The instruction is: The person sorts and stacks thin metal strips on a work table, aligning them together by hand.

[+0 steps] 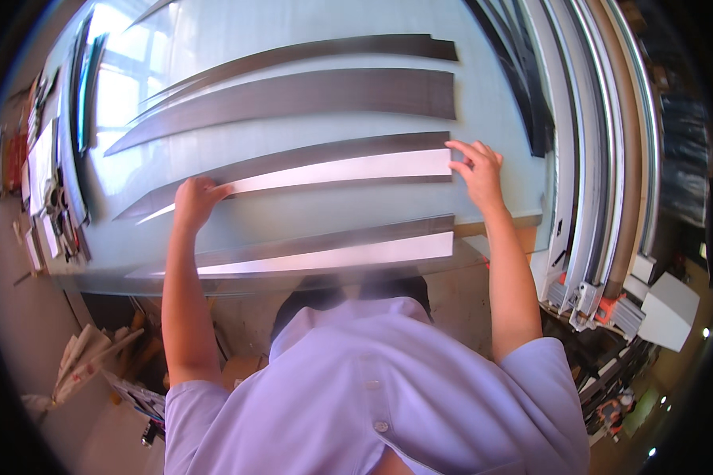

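Note:
A long white tapering strip (348, 168) lies over a wider dark grey-brown strip (356, 148) on the pale glossy table. Toward its narrow end, my left hand (198, 199) is closed, with the thumb pressed on the white strip. At the broad right end, my right hand (480, 168) grips the edge between thumb and curled fingers. Nearer my body, a second white strip (388, 250) lies over another dark strip (372, 229) at the table's front edge. Beyond my hands are a broad bare dark strip (325, 95) and a narrower one (333, 51).
Long metal rails (598, 158) run along the right side of the table (293, 16). Dark curved strips (523, 95) lie at the far right. Scissors and other tools (55, 198) sit along the left edge. Rolled paper (87, 360) stands below at the left.

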A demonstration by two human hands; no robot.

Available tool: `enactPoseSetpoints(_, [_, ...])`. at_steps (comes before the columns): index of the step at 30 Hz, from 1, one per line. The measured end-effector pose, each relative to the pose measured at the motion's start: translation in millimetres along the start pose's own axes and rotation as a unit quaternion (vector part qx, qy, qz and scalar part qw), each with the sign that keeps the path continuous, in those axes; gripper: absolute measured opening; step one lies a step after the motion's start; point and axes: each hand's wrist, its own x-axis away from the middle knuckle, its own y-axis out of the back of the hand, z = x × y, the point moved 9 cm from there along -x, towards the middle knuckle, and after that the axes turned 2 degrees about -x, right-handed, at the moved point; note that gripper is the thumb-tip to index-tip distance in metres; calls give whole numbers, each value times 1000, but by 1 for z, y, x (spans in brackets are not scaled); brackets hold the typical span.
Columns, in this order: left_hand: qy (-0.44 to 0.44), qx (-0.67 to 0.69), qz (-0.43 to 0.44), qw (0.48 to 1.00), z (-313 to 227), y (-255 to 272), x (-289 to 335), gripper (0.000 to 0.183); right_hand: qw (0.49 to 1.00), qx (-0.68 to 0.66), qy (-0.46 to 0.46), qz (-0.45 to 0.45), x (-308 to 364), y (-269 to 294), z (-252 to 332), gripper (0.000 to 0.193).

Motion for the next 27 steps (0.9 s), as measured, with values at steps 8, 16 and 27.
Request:
enactPoseSetpoints(8, [10, 26, -13, 1000, -7, 4, 5, 38, 1000, -9, -20, 20, -1, -3, 2, 38])
enactPoseSetpoints(16, [35, 17, -3, 999, -9, 6, 8, 35, 1000, 6, -24, 19, 0, -4, 1, 38])
enactPoseSetpoints(27, [40, -25, -21, 999, -3, 0, 7, 35, 986, 75, 21, -146, -7, -30, 84, 27])
